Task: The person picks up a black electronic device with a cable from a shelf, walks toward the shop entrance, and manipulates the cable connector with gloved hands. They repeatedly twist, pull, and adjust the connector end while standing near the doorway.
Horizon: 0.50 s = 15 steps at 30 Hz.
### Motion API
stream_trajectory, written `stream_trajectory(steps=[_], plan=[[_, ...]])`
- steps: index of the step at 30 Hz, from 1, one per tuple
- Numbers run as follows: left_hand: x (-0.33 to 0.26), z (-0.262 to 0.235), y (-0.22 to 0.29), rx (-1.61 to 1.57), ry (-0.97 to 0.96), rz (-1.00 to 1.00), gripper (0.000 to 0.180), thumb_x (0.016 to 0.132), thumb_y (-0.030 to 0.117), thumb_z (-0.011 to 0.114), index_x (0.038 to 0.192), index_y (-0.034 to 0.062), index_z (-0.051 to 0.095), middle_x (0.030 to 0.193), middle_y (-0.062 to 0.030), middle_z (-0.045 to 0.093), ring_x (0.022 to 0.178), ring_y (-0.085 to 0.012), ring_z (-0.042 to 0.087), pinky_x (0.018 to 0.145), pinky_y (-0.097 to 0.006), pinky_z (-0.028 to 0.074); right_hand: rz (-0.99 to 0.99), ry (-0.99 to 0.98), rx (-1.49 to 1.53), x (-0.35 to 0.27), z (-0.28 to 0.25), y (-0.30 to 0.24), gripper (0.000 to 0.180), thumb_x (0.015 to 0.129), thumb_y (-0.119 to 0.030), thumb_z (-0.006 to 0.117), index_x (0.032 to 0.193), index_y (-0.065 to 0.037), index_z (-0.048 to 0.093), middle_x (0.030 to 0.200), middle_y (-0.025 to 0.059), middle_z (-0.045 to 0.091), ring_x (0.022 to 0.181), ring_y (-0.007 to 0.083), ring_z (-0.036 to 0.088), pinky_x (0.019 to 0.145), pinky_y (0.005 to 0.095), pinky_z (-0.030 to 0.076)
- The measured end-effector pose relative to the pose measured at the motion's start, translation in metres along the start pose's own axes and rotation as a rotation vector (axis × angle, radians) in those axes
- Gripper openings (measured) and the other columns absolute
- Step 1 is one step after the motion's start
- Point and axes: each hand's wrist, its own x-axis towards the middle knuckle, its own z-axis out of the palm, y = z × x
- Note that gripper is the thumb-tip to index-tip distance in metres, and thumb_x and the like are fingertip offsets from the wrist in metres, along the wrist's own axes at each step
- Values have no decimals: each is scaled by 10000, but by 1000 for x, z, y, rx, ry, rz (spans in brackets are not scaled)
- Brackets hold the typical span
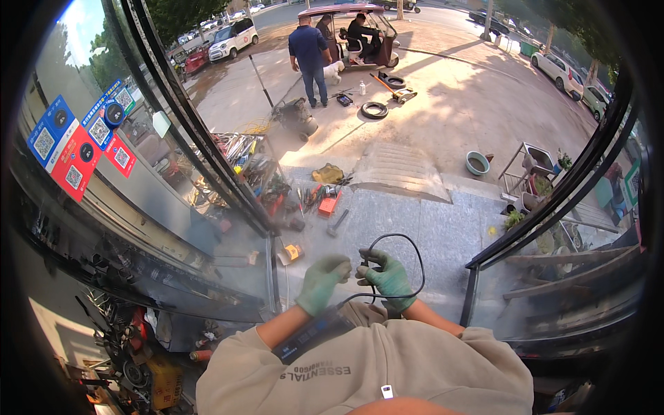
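Both hands wear green work gloves with dark fingertips and are raised in front of my chest. My right hand (389, 278) is closed on a black cable (421, 261), pinching its end between thumb and fingers. From there the cable loops up, round to the right and back below the hand. It runs left toward a dark box-shaped device (317, 337), which lies against my body under my left forearm. My left hand (324, 282) is a short way from the cable end, its fingers curled together. Whatever they may hold is too small to make out.
Glass doors stand open on both sides. On the floor ahead lie a hammer (338, 223), an orange-red box (330, 203) and several hand tools. Beyond are a basin (477, 163), tyres (374, 111), a standing person (309, 59) and a three-wheeled vehicle (353, 34) with people aboard.
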Motion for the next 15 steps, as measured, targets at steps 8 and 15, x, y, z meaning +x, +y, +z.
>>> stream_trajectory(steps=[8, 15], plan=[[12, 26, 3, 187, -46, 101, 235, 873, 96, 724, 1074, 4, 645, 942, -40, 685, 846, -113, 630, 776, -261, 517, -71, -107, -97, 0, -15, -15, 513, 887, -100, 683, 1376, -79, 529, 944, 96, 695, 799, 127, 657, 703, 274, 556], [26, 49, -4, 65, -169, 66, 250, 904, 115, 689, 1115, -4, 628, 1028, -67, 679, 930, -139, 626, 845, -291, 506, -166, -156, -137, 1, -39, -13, 542, 882, -80, 664, 1397, -53, 497, 1093, 78, 663, 827, 118, 629, 732, 279, 545]])
